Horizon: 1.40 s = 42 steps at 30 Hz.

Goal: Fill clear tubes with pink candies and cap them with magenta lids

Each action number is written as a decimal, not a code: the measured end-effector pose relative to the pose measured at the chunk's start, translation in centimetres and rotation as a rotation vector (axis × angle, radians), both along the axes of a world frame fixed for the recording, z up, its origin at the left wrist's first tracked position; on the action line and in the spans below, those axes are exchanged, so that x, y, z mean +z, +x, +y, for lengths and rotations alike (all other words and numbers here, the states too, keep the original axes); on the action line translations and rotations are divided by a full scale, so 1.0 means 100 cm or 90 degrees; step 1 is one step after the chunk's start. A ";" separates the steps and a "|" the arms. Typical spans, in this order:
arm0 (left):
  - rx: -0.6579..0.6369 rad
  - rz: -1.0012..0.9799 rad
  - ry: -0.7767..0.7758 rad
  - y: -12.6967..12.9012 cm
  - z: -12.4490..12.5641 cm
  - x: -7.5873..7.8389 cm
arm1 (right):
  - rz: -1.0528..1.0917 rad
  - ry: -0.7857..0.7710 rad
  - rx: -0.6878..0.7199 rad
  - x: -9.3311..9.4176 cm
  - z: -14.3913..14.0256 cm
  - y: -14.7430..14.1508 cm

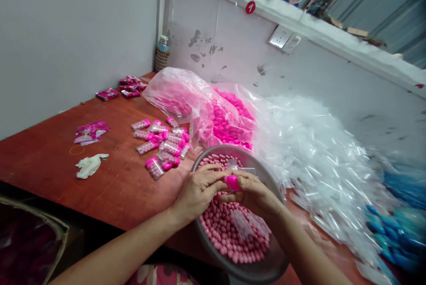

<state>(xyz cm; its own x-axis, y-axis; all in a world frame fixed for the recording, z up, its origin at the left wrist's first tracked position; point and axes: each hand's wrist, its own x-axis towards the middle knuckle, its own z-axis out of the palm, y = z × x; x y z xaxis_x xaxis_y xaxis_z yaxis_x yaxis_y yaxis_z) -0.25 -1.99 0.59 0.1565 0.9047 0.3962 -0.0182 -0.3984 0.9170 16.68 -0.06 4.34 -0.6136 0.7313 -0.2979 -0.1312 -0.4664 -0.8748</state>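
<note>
Above a grey basin (197, 231) of pink round beads (229, 236), my two hands meet around a bright pink cap (232, 182). My left hand (201, 187) pinches the cap's left side with its fingertips. The thumb of my right hand (251, 189) presses on the other side, its fingers curled round. Whether a clear tube sits under the cap is hidden by my fingers. Clear plastic tubes (242, 224) lie on the beads in the basin. Left of the basin is a loose pile of bead-filled tubes with pink caps (171, 147).
Behind the basin lies a clear bag of pink caps (229, 116). A large heap of clear tubes (316, 152) spreads right, beside blue items (392, 231). Pink packets (107, 94), a printed wrapper (91, 132) and a white scrap (90, 166) lie left. A box (61, 236) stands below the table edge.
</note>
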 end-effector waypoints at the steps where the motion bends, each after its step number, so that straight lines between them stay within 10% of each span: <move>1: 0.003 0.001 0.003 0.000 0.000 0.000 | 0.009 -0.009 -0.010 -0.001 -0.001 -0.002; 15: 0.107 -0.011 -0.022 -0.005 0.009 0.009 | -0.094 0.078 -0.088 0.004 0.008 -0.017; 22: 0.317 0.091 0.093 -0.039 0.037 0.033 | -0.616 0.488 -0.180 0.014 0.034 0.039; 30: 0.114 0.213 0.139 -0.001 0.009 -0.005 | -1.020 0.530 -0.108 -0.028 0.048 0.032; 37: 0.101 0.313 0.101 0.001 0.012 -0.009 | -0.890 0.519 -0.098 -0.032 0.065 0.029; 42: 0.100 0.329 0.076 0.002 0.009 -0.001 | -0.415 0.343 -0.143 -0.012 0.040 0.022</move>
